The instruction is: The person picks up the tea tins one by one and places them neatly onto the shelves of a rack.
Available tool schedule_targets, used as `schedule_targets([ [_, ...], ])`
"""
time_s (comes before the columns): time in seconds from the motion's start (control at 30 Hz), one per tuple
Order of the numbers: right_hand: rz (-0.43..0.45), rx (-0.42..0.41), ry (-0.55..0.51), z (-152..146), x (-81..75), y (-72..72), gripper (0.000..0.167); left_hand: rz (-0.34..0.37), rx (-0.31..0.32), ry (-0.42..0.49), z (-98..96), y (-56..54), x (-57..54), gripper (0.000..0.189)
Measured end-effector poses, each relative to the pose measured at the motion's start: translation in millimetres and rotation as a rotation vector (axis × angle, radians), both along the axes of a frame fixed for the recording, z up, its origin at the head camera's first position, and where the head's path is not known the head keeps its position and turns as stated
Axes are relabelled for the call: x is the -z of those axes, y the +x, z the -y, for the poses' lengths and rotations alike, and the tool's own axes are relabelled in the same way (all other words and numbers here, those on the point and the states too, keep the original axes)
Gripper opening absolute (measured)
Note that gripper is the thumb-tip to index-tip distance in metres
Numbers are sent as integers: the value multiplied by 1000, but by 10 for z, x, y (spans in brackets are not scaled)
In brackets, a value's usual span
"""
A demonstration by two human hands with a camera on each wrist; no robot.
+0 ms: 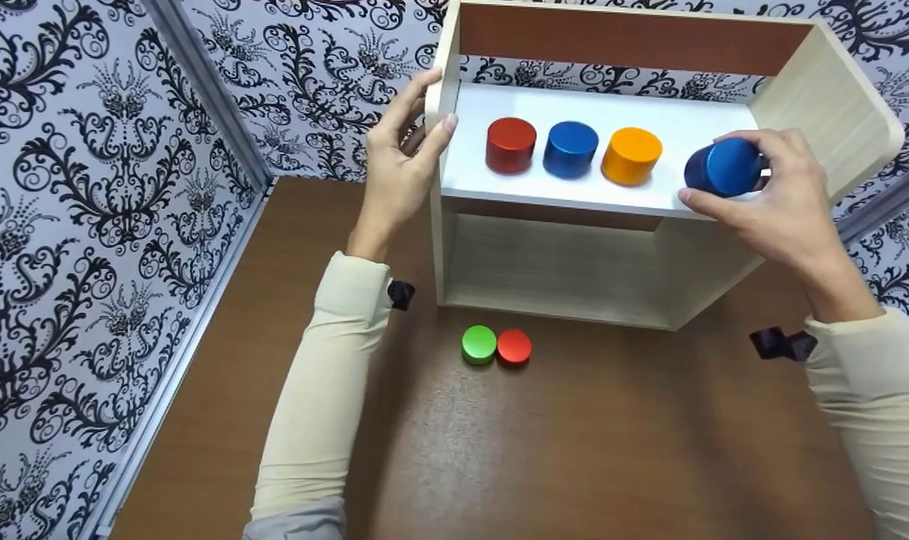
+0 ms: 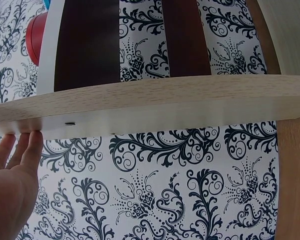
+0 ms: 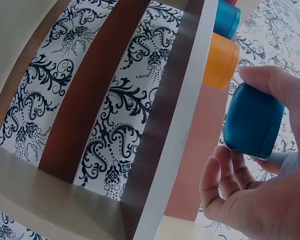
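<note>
My right hand (image 1: 788,195) grips a blue lidded tin (image 1: 724,166) between thumb and fingers, tilted, at the right end of the white shelf board (image 1: 672,120). The right wrist view shows the tin (image 3: 253,121) just in front of the board's edge. To its left on the board stand an orange tin (image 1: 631,156), another blue tin (image 1: 571,150) and a dark red tin (image 1: 511,145), all upright in a row. My left hand (image 1: 402,157) holds the left side panel (image 1: 442,97) of the wooden shelf unit, fingers on its outer face and thumb at the front edge.
On the brown table (image 1: 574,435), a green tin (image 1: 478,345) and a red tin (image 1: 514,347) stand side by side before the unit. Below the board is a lower compartment (image 1: 552,259). Patterned walls (image 1: 109,225) rise behind and at the left.
</note>
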State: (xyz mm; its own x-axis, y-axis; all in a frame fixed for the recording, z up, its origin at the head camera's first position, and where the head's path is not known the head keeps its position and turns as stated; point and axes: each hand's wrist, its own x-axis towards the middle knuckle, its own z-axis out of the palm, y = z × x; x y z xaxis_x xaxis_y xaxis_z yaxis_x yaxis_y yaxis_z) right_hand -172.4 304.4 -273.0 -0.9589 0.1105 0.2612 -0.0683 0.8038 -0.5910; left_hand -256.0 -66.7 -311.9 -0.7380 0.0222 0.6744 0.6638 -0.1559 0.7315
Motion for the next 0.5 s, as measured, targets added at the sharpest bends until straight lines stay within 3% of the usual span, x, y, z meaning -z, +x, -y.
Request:
schedule_targets([
  [0.5, 116, -11, 29, -33, 25, -177, 80, -9, 6, 8, 1, -6, 11, 47],
])
